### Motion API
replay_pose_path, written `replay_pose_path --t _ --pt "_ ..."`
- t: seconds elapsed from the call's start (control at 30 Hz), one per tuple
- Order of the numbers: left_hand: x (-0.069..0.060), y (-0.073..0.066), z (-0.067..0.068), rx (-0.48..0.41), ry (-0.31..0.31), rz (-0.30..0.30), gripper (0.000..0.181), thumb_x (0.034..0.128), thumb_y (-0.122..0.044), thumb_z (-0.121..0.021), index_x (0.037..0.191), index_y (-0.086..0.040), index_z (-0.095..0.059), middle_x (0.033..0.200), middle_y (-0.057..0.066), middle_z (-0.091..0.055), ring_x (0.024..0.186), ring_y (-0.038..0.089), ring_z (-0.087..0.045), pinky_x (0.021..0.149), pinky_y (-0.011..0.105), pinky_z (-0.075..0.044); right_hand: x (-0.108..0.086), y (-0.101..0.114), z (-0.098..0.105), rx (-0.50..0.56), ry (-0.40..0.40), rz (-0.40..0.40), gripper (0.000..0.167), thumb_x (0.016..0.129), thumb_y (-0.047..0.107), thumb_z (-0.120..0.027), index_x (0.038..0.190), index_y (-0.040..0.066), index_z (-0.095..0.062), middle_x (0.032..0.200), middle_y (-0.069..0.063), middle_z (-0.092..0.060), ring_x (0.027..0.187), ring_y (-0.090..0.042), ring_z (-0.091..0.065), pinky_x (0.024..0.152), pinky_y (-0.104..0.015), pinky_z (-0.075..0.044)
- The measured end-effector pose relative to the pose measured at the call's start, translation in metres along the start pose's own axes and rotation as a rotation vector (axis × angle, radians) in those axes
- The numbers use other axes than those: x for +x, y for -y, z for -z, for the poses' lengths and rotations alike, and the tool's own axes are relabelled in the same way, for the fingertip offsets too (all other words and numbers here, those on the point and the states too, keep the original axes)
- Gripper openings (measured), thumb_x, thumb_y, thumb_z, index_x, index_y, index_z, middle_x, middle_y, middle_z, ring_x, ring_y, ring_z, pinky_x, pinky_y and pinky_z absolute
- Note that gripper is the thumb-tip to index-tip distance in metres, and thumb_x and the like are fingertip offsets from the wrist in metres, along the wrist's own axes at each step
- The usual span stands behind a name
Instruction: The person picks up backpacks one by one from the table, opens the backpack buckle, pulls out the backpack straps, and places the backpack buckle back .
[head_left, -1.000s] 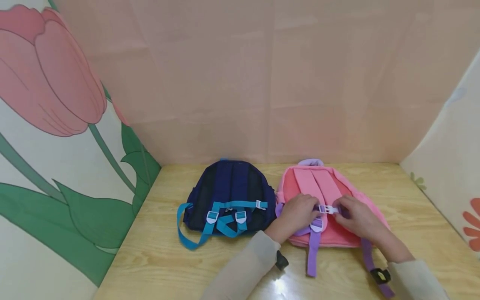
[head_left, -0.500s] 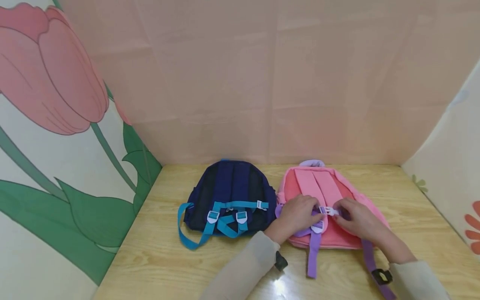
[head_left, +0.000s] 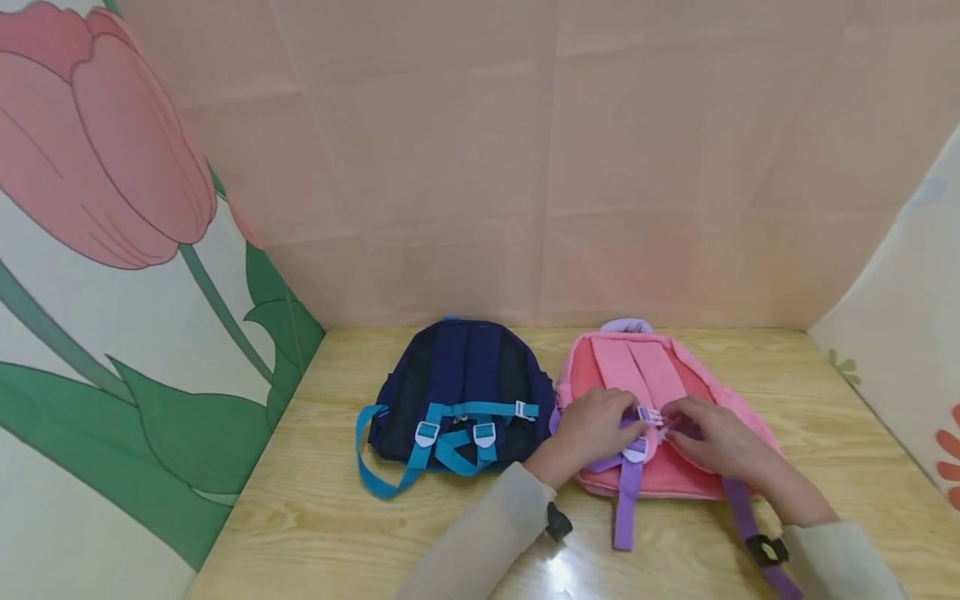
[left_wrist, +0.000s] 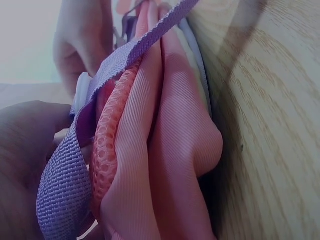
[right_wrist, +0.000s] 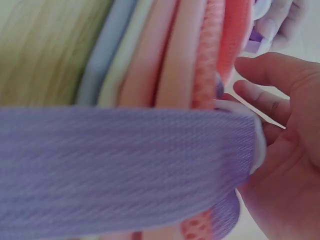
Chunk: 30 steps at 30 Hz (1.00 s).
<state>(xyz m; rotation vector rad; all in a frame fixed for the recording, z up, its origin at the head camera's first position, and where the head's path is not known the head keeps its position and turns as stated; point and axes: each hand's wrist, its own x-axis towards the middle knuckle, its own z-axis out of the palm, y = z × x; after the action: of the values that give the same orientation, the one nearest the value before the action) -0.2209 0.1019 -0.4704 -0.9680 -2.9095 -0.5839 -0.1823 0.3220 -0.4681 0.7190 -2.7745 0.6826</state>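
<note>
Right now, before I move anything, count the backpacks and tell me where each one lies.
2. In the head view, the navy backpack lies on the left of the table's pair; the pink backpack lies close beside it, right. No other appears.

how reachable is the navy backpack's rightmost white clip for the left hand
Probably yes: the clip lies uncovered on the navy backpack, near the left hand, but that hand seems to hold the buckle on the pink backpack and may need to release it.
</note>
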Motion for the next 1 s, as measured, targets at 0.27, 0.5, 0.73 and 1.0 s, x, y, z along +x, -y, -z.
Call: replay_pose_path --t 0.27,0.5,0.73,1.0 --pt "0.001 -0.001 0.002 0.008 -0.035 -0.022 0.027 0.0977 -0.051 -0.062 0.115 -0.031 -0.067 0.099 -0.021 -0.063 0.091 -0.002 -0.054 0.083 0.015 -0.044 0.005 0.01 0.0 0.05 -0.084 0.075 0.035 0.082 0.001 -0.08 0.116 0.004 -0.069 0.101 -0.002 -0.071 0.085 -0.013 -0.067 0.071 -0.035 -0.059" --pt "0.001 -0.002 0.003 -0.004 -0.019 -0.004 0.026 0.0973 -0.051 -0.062 0.114 -0.032 -0.068 0.095 -0.021 -0.063 0.088 -0.002 -0.053 0.081 0.015 -0.044 0.007 0.015 -0.003 0.012 -0.106 0.064 0.029 0.084 0.002 -0.079 0.111 0.008 -0.072 0.098 0.002 -0.072 0.084 -0.009 -0.066 0.071 -0.035 -0.058" --pt "0.002 -0.004 0.004 0.017 -0.003 -0.01 0.027 0.0956 -0.047 -0.067 0.117 -0.031 -0.069 0.098 -0.019 -0.064 0.089 -0.002 -0.053 0.082 0.014 -0.044 0.007 0.013 -0.003 0.012 -0.124 0.057 0.029 0.082 0.0 -0.08 0.109 0.008 -0.073 0.095 0.003 -0.072 0.084 -0.008 -0.065 0.071 -0.033 -0.057" --pt "0.002 -0.006 0.003 0.035 0.014 0.011 0.026 0.0943 -0.043 -0.071 0.118 -0.031 -0.069 0.1 -0.019 -0.064 0.092 0.0 -0.052 0.083 0.016 -0.044 0.005 0.013 -0.002 0.037 -0.107 0.013 0.026 0.083 0.001 -0.079 0.107 0.009 -0.073 0.094 0.004 -0.072 0.084 -0.004 -0.064 0.071 -0.031 -0.057"
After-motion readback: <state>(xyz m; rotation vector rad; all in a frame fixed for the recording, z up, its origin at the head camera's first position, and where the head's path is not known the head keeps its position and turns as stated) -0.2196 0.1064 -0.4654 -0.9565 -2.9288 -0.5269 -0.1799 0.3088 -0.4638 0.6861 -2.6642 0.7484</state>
